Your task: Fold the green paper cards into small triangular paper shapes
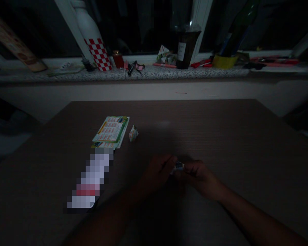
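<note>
Over the dark wooden table [207, 133], my left hand [160, 167] and my right hand [199, 176] meet and pinch a small folded piece of printed paper [179, 166] between their fingertips. Most of the paper is covered by the fingers, and the dim light blurs its exact shape. A small folded paper shape [133, 133] with a pointed top stands on the table, up and left of my hands. Beside it lies a short stack of printed calendar sheets [110, 130], green and white.
Below the stack lies a bright pixelated object [92, 179]. Behind the table, a granite windowsill [143, 73] holds a white bottle with red checks [99, 51], a dark container with a label [186, 51], a green bottle [237, 27] and small clutter.
</note>
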### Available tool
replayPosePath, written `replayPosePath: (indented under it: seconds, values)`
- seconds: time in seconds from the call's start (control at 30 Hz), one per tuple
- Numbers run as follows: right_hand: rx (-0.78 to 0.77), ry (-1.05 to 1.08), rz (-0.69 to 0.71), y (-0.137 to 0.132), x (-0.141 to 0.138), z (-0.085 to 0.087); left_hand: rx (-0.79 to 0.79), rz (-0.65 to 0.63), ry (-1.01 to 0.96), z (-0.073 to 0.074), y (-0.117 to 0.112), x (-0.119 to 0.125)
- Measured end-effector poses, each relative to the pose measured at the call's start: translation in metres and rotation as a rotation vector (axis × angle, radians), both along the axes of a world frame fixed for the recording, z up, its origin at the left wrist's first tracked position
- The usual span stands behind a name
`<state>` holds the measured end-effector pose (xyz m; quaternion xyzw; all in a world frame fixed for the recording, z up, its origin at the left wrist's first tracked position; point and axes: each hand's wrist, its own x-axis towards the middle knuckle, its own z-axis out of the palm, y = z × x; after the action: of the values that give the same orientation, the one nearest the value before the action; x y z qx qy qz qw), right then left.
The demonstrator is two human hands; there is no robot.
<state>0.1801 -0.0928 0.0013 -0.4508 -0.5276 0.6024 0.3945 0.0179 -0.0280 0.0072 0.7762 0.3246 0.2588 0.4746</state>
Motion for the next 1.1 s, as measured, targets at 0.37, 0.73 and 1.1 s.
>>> replayPosePath:
  seconds: [0.37, 0.73, 1.1]
  values:
    - [0.023, -0.035, -0.028, -0.002, -0.0041, 0.0015, -0.049, 0.032, -0.047, -0.0042, -0.0002, 0.0025]
    - [-0.053, 0.07, -0.009, -0.0031, -0.0037, -0.0079, -0.063, -0.093, -0.017, 0.0005, 0.0001, 0.0034]
    - [0.019, 0.052, 0.025, -0.0023, -0.0037, 0.0016, -0.277, -0.053, -0.175, -0.0041, -0.0035, 0.0038]
